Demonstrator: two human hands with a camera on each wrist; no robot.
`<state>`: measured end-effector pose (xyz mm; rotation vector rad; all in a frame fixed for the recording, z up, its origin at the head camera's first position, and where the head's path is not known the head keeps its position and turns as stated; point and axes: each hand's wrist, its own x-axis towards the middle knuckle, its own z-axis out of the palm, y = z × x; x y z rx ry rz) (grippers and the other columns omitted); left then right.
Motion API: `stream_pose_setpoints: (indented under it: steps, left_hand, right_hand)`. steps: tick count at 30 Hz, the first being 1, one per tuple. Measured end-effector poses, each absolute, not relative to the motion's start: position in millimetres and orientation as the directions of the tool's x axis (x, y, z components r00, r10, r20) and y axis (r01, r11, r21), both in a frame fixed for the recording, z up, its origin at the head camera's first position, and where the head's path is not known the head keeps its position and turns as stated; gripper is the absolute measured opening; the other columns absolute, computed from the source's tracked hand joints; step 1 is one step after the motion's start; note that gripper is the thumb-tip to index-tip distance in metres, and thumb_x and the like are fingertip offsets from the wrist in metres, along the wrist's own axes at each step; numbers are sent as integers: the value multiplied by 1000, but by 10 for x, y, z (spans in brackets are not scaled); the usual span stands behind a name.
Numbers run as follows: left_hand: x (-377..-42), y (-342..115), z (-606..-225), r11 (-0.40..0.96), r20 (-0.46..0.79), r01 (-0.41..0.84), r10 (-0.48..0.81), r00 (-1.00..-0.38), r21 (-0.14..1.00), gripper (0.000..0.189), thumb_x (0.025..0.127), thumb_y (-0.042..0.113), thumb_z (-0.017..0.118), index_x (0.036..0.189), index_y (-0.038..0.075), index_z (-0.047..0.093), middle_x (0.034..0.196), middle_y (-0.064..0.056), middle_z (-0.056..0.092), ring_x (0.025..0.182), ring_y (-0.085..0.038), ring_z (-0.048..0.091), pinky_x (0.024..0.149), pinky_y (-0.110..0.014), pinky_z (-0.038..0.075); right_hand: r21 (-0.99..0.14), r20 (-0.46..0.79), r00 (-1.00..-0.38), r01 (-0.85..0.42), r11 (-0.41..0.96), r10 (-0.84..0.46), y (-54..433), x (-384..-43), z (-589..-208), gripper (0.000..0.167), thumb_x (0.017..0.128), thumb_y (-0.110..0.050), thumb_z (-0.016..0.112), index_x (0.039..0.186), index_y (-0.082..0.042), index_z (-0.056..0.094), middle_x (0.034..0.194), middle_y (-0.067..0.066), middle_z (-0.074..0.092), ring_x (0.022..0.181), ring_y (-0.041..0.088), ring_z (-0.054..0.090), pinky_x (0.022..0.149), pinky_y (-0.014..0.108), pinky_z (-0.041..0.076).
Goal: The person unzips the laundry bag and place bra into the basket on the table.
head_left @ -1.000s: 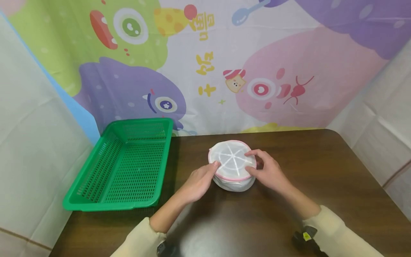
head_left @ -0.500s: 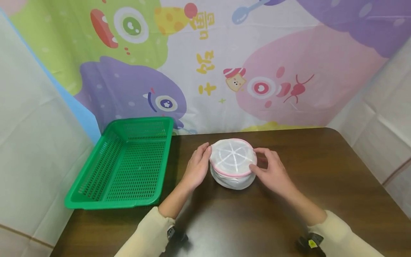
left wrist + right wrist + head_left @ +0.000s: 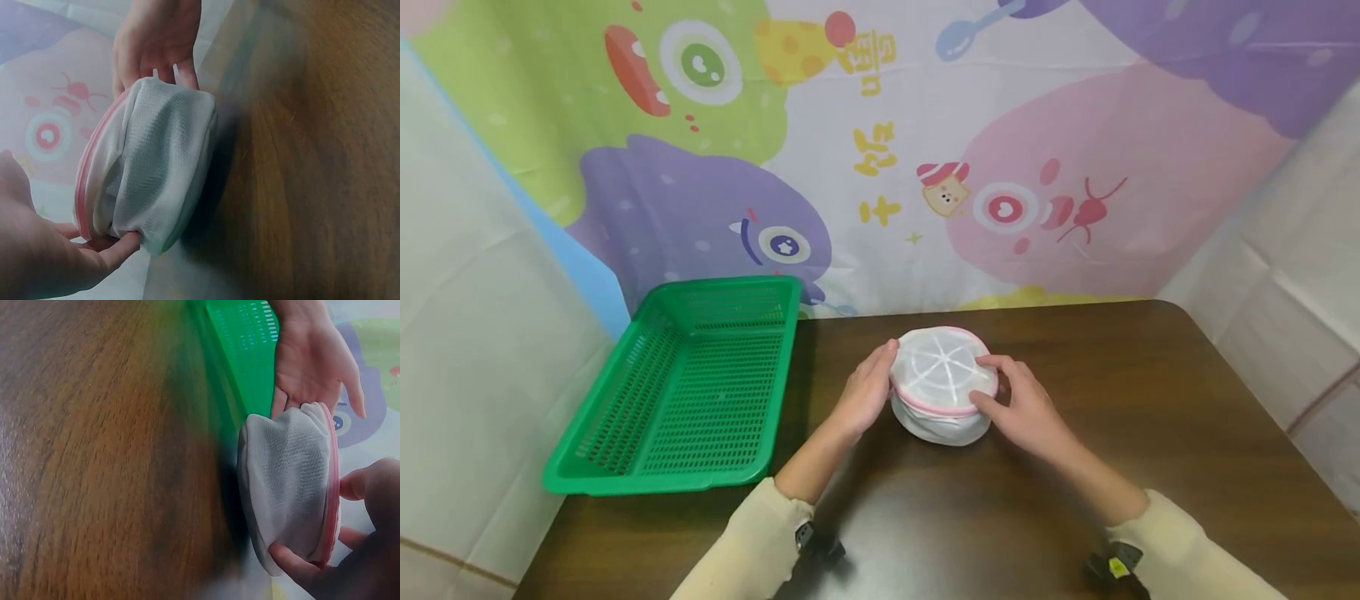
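Observation:
A round white mesh laundry bag [image 3: 943,367] with a pink zip round its upper edge stands on the brown table. White strips cross on its top like spokes. My left hand [image 3: 865,390] lies along the bag's left side, fingers against the mesh; in the right wrist view this left hand [image 3: 312,369] shows its palm, with the thumb held away from the bag. My right hand [image 3: 1026,408] grips the right edge, thumb and index finger on the top near the zip. One right-hand finger [image 3: 290,559] presses the mesh side wall in the right wrist view.
A green plastic basket [image 3: 782,383] with slotted walls stands to the left on the table [image 3: 1120,400]. Behind the table hangs a cartoon-print cloth [image 3: 880,267]. Pale panels [image 3: 1285,275] flank both sides.
My left hand has shifted from the front-left of the bag's top to its left side. The right index finger slid to the outer edge, then back onto the top. The bag stays nearly in place.

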<state>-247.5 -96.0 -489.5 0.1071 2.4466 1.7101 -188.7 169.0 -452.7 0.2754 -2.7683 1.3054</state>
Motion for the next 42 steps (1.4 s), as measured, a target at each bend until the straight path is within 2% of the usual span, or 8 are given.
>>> stream_pose_setpoints:
  steps: [6, 12, 18, 23, 32, 35, 39, 42]
  left_hand:
    - [-2122, -896, -4421, 269, -112, -67, 159, -981, 961, 73, 120, 59, 35, 172, 10, 45, 181, -15, 45, 164, -39, 50, 124, -57, 54]
    - [-2109, -930, -4459, 229, -78, -39, 165, -983, 973, 78, 119, 64, 35, 167, 5, 51, 173, -21, 53, 152, -39, 63, 113, -49, 63]
    - [-1986, -912, -4312, 233, -128, -90, 156, -979, 968, 71, 122, 52, 33, 167, -1, 49, 172, -26, 52, 151, -45, 63, 119, -54, 58]
    - [-2048, -986, -4516, 248, -87, -38, 187, -978, 968, 80, 119, 64, 34, 163, 0, 55, 158, -28, 63, 137, -40, 73, 109, -50, 65]
    - [-2226, -1084, -4944, 270, -52, 15, 241, -969, 963, 81, 116, 71, 33, 161, 9, 59, 150, -24, 68, 130, -38, 77, 94, -50, 71]
    - [-2102, -1035, -4749, 299, -101, -32, 218, -971, 954, 74, 119, 66, 33, 162, 11, 58, 160, -24, 59, 140, -40, 70, 100, -54, 69]
    - [-1916, -969, -4407, 365, -125, -77, 110, -986, 928, 65, 121, 54, 35, 161, 8, 58, 165, -23, 51, 150, -41, 54, 106, -55, 66]
    - [-2090, -1025, -4638, 426, -34, -12, 45, -998, 904, 67, 119, 59, 38, 160, 12, 60, 163, -19, 57, 148, -37, 55, 110, -51, 63]
  right_hand:
    - [-759, 143, -980, -199, 620, -140, 1694, -1946, -4550, 49, 103, -17, 79, 149, -6, 65, 136, 24, 67, 115, 35, 62, 99, 46, 49]
    - [-765, 147, -978, -208, 609, -148, 1702, -2072, -4527, 48, 105, -17, 77, 151, -6, 67, 145, 24, 70, 121, 37, 64, 105, 49, 51]
    - [-773, 205, -964, -265, 577, -167, 1737, -2285, -4696, 46, 103, -20, 77, 148, -9, 72, 152, 26, 70, 137, 47, 66, 116, 65, 51]
    - [-745, 303, -941, -334, 577, -152, 1826, -2682, -5145, 40, 100, -26, 78, 141, -23, 79, 145, 17, 77, 128, 34, 72, 107, 43, 57]
    - [-780, 177, -965, -257, 570, -192, 1684, -2465, -4529, 39, 105, -9, 68, 143, -9, 76, 151, 24, 72, 128, 39, 68, 113, 56, 53]
    - [-770, 156, -969, -242, 590, -194, 1704, -2447, -4486, 39, 106, -9, 69, 145, -9, 75, 145, 23, 75, 121, 36, 68, 106, 49, 53]
    - [-788, 157, -973, -228, 571, -172, 1748, -2423, -4454, 40, 108, -12, 69, 147, -6, 72, 144, 24, 75, 127, 42, 74, 111, 56, 59]
    - [-801, 157, -978, -208, 561, -139, 1747, -2353, -4385, 40, 109, -12, 69, 149, -4, 68, 152, 26, 70, 139, 48, 71, 118, 65, 56]
